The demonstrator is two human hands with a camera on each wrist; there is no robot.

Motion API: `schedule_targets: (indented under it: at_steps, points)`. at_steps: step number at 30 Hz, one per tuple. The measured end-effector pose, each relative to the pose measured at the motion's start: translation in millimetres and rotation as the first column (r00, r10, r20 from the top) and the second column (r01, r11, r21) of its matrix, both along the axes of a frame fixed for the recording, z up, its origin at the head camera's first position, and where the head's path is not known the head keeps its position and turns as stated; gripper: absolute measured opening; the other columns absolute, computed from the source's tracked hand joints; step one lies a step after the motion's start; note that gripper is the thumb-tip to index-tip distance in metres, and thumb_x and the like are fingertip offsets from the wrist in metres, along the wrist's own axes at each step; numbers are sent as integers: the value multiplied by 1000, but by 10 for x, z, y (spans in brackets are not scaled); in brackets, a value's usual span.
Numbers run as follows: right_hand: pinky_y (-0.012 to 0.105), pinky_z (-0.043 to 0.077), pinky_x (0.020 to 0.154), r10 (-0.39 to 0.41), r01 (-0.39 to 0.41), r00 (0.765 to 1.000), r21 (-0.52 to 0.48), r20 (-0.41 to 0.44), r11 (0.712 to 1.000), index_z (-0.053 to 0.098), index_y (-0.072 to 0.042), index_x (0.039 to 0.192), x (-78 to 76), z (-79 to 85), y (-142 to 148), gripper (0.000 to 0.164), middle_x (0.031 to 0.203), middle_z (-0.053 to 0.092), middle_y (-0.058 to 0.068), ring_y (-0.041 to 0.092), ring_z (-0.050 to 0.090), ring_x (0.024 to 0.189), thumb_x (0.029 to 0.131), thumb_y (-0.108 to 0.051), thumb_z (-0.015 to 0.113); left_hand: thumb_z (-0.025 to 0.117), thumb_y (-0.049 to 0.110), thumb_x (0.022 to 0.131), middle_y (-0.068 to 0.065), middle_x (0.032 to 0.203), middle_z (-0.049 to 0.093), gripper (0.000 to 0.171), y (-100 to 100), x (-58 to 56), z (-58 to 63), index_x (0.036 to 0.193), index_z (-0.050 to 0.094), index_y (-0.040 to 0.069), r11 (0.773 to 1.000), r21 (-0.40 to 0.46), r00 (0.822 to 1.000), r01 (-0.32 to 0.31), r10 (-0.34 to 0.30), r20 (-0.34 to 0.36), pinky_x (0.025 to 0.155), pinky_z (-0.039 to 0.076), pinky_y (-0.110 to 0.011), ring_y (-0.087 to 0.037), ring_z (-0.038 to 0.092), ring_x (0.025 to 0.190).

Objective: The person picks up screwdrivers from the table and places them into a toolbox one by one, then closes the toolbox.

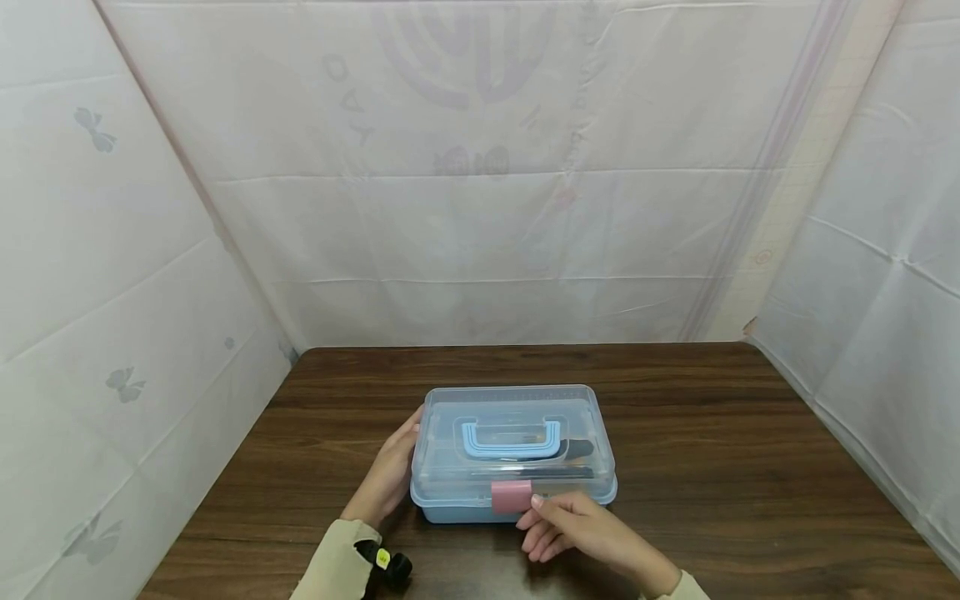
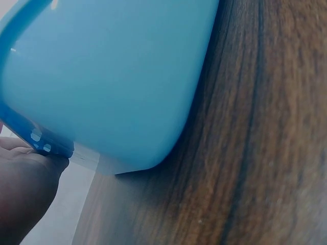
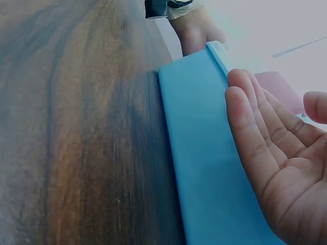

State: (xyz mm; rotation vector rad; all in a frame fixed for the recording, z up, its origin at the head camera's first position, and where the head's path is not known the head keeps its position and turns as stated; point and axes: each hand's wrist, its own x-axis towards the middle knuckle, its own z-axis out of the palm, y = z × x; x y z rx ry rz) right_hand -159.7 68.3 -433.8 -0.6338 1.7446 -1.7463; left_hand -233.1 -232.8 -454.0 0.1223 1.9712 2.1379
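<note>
A lidded plastic storage box [image 1: 450, 514] stands on the table, with a light blue base, a clear lid [image 1: 450, 408] and a blue carrying handle [image 1: 512, 450]. On its front edge is a pink latch [image 1: 510, 497]; the lid is down. My left hand [image 1: 392, 471] rests against the box's left side, its fingertips partly hidden behind it; the left wrist view shows that hand [image 2: 28, 176] touching the rim. My right hand [image 1: 573, 529] is at the latch's right edge, thumb close to it. In the right wrist view the fingers [image 3: 245, 115] look loosely extended, thumb apart from them.
Dark slender items [image 1: 576, 450] show dimly through the lid, too blurred to name. The brown wood-grain table [image 1: 712, 450] is enclosed by white sheets [image 1: 487, 250] at the back and both sides. A black strap with a small device [image 1: 390, 565] is on the left wrist.
</note>
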Motion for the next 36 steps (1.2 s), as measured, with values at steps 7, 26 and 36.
schedule_targets:
  at_steps: [7, 26, 36]
  points:
    - [46, 57, 72, -24, 25, 999, 26, -35, 999, 57, 23, 107, -14, 31, -21, 55, 88, 71, 17, 10, 70, 75, 106, -28, 36, 34, 33, 104, -8, 162, 15, 55, 0, 5, -6, 154, 20, 14, 1000, -5, 1000, -3, 3, 1, 120, 10, -52, -29, 7, 150]
    - [26, 56, 50, -228, 233, 972, 147, -48, 961, 64, 19, 89, 33, 121, -155, 67, 66, 69, 12, 8, 64, 52, 102, -43, 41, 33, 29, 105, -7, 162, 16, 53, -4, -16, -8, 154, 20, 14, 1000, 15, 1000, -2, 2, 12, 120, 9, -51, -28, 7, 150]
    - [27, 56, 48, -252, 256, 967, 150, -40, 955, 64, 19, 87, 57, 143, -181, 64, 62, 67, 6, 7, 63, 49, 101, -40, 44, 32, 27, 105, -8, 162, 16, 53, 5, 1, 16, 154, 20, 13, 1000, 13, 1000, -5, 5, 14, 120, 10, -51, -29, 8, 150]
